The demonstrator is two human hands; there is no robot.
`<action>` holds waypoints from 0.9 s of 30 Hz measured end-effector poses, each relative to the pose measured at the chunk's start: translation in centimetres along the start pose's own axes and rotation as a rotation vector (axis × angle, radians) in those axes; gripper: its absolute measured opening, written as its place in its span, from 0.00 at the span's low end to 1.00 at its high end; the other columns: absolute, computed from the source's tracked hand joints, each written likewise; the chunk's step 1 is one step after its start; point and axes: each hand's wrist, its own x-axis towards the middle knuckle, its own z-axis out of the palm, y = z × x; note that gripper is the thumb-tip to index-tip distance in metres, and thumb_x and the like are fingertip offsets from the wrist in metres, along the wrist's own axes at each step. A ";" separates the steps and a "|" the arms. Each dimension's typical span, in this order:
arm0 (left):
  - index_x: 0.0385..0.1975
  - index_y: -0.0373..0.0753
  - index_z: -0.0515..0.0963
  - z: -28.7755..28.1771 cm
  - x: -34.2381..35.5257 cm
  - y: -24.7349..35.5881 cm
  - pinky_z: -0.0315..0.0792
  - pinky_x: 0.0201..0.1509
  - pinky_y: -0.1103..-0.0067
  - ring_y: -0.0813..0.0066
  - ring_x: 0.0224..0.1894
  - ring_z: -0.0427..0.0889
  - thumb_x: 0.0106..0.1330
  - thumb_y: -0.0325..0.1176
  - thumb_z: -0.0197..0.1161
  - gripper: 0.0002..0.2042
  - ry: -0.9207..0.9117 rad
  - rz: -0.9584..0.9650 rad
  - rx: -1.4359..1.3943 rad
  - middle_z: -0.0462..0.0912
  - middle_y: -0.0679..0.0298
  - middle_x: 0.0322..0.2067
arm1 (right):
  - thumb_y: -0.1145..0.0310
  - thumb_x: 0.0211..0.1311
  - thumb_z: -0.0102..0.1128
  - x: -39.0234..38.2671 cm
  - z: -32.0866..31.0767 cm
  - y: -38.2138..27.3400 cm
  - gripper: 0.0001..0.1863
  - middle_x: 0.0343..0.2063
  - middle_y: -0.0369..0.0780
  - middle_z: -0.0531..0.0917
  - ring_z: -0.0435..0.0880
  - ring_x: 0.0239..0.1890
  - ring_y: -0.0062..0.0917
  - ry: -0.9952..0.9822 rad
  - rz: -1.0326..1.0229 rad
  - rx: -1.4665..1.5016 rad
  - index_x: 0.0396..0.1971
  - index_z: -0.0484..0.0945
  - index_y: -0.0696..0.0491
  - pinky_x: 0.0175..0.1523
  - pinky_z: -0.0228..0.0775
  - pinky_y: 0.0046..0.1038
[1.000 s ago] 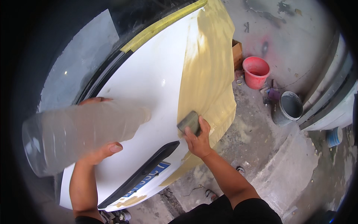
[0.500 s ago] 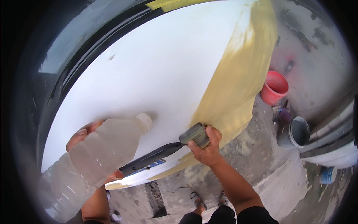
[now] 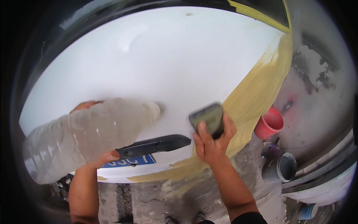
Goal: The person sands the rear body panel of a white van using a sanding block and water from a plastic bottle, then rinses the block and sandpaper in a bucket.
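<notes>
My left hand [image 3: 101, 159] is wrapped round a large clear plastic bottle [image 3: 93, 128] of cloudy liquid, with fingers behind it and thumb in front. The bottle lies nearly level, its white cap end [image 3: 153, 112] pointing right over the white car panel [image 3: 167, 71]. In my right hand [image 3: 213, 145] is a dark grey-green block [image 3: 209, 117], like a sanding block. Fingers grip its lower edge and sides. It is at the white panel, just left of the yellow-brown masking paper [image 3: 257, 86]; whether it touches the panel I cannot tell.
Below the bottle's neck runs a black trim strip [image 3: 160, 143] above a blue number plate [image 3: 130, 161]. On the concrete ground [image 3: 156, 198] to the right stand a red bucket [image 3: 269, 125], a grey bucket [image 3: 281, 168] and a blue-and-white container [image 3: 308, 211]. Dark glass [image 3: 266, 11] borders the panel.
The bottle has tipped from slanting up toward a more level position. My right hand has lifted the block off the trim strip's end, up along the panel. The view has shifted too.
</notes>
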 end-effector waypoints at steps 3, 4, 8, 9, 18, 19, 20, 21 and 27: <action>0.62 0.36 0.57 1.9 -1.0 0.5 0.68 0.59 0.69 0.66 0.56 0.71 0.36 0.46 0.83 0.52 -0.029 -0.115 -0.213 0.69 0.60 0.53 | 0.67 0.57 0.63 -1.2 0.5 -0.2 0.21 0.62 0.57 0.56 0.61 0.55 0.50 0.015 -0.014 -0.040 0.53 0.76 0.41 0.55 0.60 0.45; 0.62 0.36 0.58 2.2 -1.3 0.3 0.68 0.59 0.69 0.66 0.56 0.71 0.36 0.46 0.82 0.52 -0.020 -0.110 -0.213 0.69 0.60 0.53 | 0.66 0.57 0.63 -2.8 0.8 0.2 0.21 0.62 0.58 0.56 0.61 0.55 0.50 0.020 -0.021 -0.039 0.53 0.77 0.41 0.56 0.60 0.45; 0.61 0.36 0.61 2.4 -2.8 -0.7 0.69 0.58 0.70 0.66 0.55 0.71 0.39 0.41 0.80 0.47 0.019 -0.075 -0.245 0.69 0.59 0.54 | 0.66 0.56 0.63 -10.9 0.8 2.6 0.23 0.62 0.60 0.57 0.62 0.56 0.50 0.048 -0.085 -0.055 0.54 0.76 0.43 0.59 0.57 0.48; 0.59 0.36 0.64 2.1 -3.3 -0.4 0.69 0.57 0.71 0.66 0.54 0.72 0.40 0.39 0.78 0.43 0.033 -0.068 -0.216 0.72 0.59 0.52 | 0.66 0.56 0.63 -10.0 0.9 2.1 0.23 0.61 0.60 0.57 0.62 0.56 0.51 0.047 -0.091 -0.067 0.54 0.76 0.43 0.59 0.57 0.48; 0.49 0.32 0.74 0.9 -4.3 -1.3 0.73 0.49 0.74 0.65 0.45 0.78 0.44 0.49 0.74 0.35 0.128 -0.057 0.025 0.79 0.55 0.42 | 0.69 0.53 0.65 -9.1 2.2 0.5 0.27 0.60 0.60 0.59 0.62 0.57 0.53 0.119 -0.108 -0.094 0.56 0.75 0.47 0.61 0.56 0.47; 0.49 0.32 0.74 2.1 -4.3 -1.8 0.73 0.49 0.74 0.65 0.45 0.78 0.44 0.50 0.74 0.35 0.145 0.013 0.017 0.79 0.55 0.42 | 0.69 0.53 0.65 -11.9 1.7 1.3 0.27 0.60 0.60 0.59 0.62 0.57 0.52 0.092 -0.117 -0.122 0.57 0.75 0.48 0.61 0.56 0.47; 0.49 0.32 0.74 2.3 -4.3 -1.7 0.74 0.49 0.74 0.64 0.45 0.78 0.44 0.50 0.74 0.35 0.169 0.086 0.042 0.79 0.54 0.42 | 0.70 0.53 0.65 -12.3 1.8 1.4 0.28 0.60 0.60 0.59 0.63 0.57 0.51 0.094 -0.119 -0.125 0.57 0.74 0.48 0.61 0.56 0.46; 0.49 0.33 0.74 2.2 -4.3 -1.5 0.74 0.49 0.74 0.64 0.46 0.78 0.45 0.51 0.74 0.35 0.161 0.078 0.054 0.79 0.54 0.42 | 0.70 0.54 0.65 -11.3 1.9 0.8 0.28 0.60 0.60 0.59 0.63 0.57 0.52 0.102 -0.122 -0.139 0.58 0.74 0.47 0.61 0.56 0.46; 0.51 0.33 0.73 1.2 -4.3 -0.7 0.74 0.50 0.73 0.63 0.46 0.78 0.45 0.51 0.73 0.36 0.109 -0.049 0.093 0.79 0.53 0.43 | 0.71 0.55 0.64 -2.1 1.3 -0.2 0.27 0.59 0.59 0.59 0.61 0.57 0.53 0.147 -0.078 -0.139 0.57 0.74 0.46 0.60 0.58 0.47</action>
